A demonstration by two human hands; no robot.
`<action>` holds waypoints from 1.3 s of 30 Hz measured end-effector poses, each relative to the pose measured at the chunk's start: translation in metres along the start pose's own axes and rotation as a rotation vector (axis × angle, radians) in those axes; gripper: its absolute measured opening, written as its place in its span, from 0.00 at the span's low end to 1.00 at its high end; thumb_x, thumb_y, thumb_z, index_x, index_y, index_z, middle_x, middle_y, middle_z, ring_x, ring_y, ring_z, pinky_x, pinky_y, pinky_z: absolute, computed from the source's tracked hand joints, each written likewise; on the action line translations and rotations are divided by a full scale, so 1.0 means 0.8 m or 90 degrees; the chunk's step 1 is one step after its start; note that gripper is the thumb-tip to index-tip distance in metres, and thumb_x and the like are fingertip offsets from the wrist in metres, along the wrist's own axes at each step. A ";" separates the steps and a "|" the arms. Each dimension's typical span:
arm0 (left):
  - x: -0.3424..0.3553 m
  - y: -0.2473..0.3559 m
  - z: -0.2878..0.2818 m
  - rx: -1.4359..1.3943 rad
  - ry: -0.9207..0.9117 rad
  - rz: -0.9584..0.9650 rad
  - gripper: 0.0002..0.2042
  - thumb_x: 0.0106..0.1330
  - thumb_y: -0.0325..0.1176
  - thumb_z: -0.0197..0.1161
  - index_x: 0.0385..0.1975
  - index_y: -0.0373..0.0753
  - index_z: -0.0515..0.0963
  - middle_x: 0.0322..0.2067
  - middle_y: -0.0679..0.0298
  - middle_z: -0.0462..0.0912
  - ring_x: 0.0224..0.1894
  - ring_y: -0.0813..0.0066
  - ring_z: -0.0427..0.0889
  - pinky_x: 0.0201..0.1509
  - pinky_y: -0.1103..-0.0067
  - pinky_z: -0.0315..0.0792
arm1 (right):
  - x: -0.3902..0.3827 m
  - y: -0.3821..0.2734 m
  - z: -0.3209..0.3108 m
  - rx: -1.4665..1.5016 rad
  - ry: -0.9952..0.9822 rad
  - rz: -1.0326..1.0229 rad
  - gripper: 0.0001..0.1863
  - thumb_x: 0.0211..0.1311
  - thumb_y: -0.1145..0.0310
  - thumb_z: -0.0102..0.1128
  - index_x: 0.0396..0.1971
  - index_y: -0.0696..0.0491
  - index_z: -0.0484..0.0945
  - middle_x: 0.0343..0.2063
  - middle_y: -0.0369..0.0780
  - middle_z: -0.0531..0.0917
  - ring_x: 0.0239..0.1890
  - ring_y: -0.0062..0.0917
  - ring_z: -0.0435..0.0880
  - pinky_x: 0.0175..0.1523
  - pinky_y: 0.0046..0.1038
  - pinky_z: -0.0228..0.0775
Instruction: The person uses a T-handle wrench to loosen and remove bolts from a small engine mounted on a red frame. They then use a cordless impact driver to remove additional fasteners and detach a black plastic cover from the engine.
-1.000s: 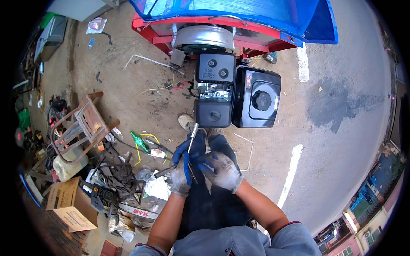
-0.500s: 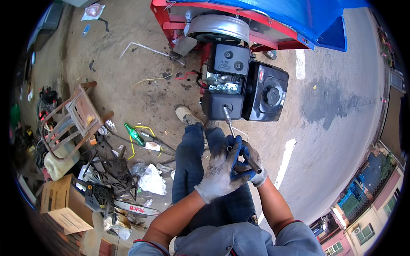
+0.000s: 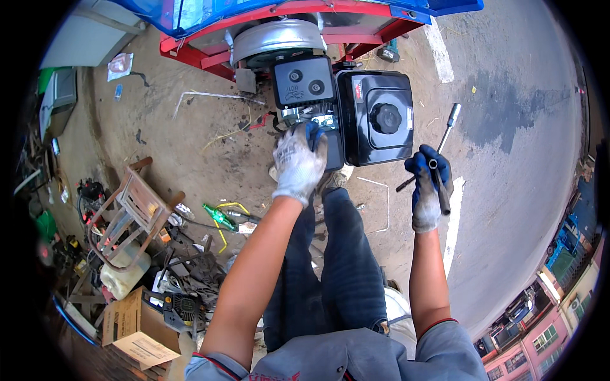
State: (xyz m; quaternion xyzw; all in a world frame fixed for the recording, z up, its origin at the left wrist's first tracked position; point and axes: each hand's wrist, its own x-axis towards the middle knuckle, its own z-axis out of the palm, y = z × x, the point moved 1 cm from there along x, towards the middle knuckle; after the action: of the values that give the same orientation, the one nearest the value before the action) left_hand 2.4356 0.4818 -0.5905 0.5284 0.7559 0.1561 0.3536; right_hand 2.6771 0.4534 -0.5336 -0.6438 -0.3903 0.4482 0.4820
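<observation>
My left hand (image 3: 296,160), in a white and blue work glove, is closed over the black air filter cover (image 3: 333,151) at the near end of a small engine; some fingertips are hidden. Out to the right, my gloved right hand (image 3: 431,187) grips a socket wrench, whose silver shaft (image 3: 449,125) points away from me. A dark tube (image 3: 443,198) and a thin dark rod also stick out of that hand; whether they belong to the wrench I cannot tell. Beside the cover sits the black fuel tank (image 3: 401,141) with its round cap.
Beyond the engine's black muffler guard (image 3: 303,81) are a silver pulley (image 3: 277,39) and a red frame (image 3: 210,58). Leftward lie a wooden chair (image 3: 143,206), a green bottle (image 3: 219,216), a cardboard box (image 3: 140,327) and a chainsaw (image 3: 181,310). A white line (image 3: 454,235) marks the road.
My hands have parted. The left moved forward onto the air filter cover; the right swung out to the right with the socket wrench, whose end left the cover's hole. The view has shifted too.
</observation>
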 end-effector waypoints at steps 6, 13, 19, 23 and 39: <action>0.075 0.027 0.073 0.211 -0.191 -0.149 0.23 0.65 0.47 0.56 0.55 0.42 0.78 0.55 0.52 0.80 0.59 0.52 0.77 0.65 0.59 0.65 | 0.117 0.073 0.007 -0.165 0.048 -0.160 0.20 0.52 0.83 0.57 0.47 0.54 0.81 0.41 0.40 0.80 0.47 0.28 0.82 0.53 0.28 0.75; 0.105 0.060 0.110 0.359 -0.175 -0.321 0.16 0.64 0.37 0.55 0.49 0.46 0.84 0.55 0.58 0.82 0.60 0.59 0.79 0.61 0.65 0.70 | 0.193 0.101 0.036 -0.392 -0.015 -0.287 0.22 0.47 0.69 0.65 0.48 0.41 0.81 0.44 0.47 0.79 0.46 0.47 0.79 0.54 0.46 0.71; 0.112 0.065 0.123 0.427 -0.118 -0.369 0.15 0.63 0.36 0.58 0.47 0.44 0.85 0.52 0.58 0.84 0.56 0.60 0.82 0.55 0.68 0.76 | 0.183 0.132 0.043 -0.525 -0.094 -0.213 0.25 0.45 0.64 0.69 0.49 0.40 0.79 0.45 0.44 0.78 0.48 0.42 0.77 0.55 0.43 0.68; 0.123 0.039 0.130 0.450 -0.157 -0.383 0.17 0.55 0.35 0.67 0.46 0.45 0.85 0.51 0.56 0.84 0.55 0.58 0.83 0.54 0.67 0.77 | 0.182 0.138 0.039 -0.449 -0.091 -0.247 0.27 0.41 0.64 0.70 0.49 0.39 0.79 0.46 0.42 0.77 0.49 0.39 0.77 0.56 0.41 0.68; 0.185 -0.252 0.149 0.398 -0.411 -0.397 0.15 0.62 0.42 0.56 0.34 0.38 0.86 0.30 0.58 0.85 0.30 0.64 0.83 0.34 0.65 0.74 | 0.190 0.125 0.029 -0.370 -0.128 -0.225 0.18 0.48 0.65 0.64 0.43 0.44 0.79 0.39 0.39 0.77 0.41 0.34 0.78 0.51 0.39 0.70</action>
State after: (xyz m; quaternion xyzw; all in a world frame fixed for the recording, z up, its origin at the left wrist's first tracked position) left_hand 2.3519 0.5205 -0.8517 0.3804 0.7401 -0.3584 0.4233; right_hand 2.7067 0.5786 -0.6645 -0.6291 -0.6524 0.2896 0.3078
